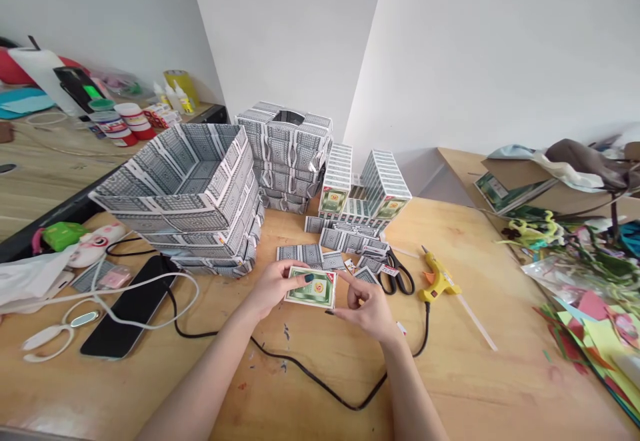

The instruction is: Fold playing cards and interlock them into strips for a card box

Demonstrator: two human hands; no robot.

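Note:
My left hand [277, 289] grips the left end of a green and white playing card box [320, 289], its thumb lying across the printed face. At the box's right end, the thumb and forefinger of my right hand [369, 304] hold the opposite edges. The box is lying nearly level, low above the wooden table. Just beyond it are several folded grey-patterned playing cards [310, 253]. Black-handled scissors [399, 274] rest partly under cards, right of my right hand.
An open card-built box [220, 211] stands at the left, with another card structure [285, 141] behind it. Stacked card boxes [385, 181] are at the back. A yellow glue gun [439, 280] trails a black cord [320, 378] across the front. A phone [131, 308] lies left.

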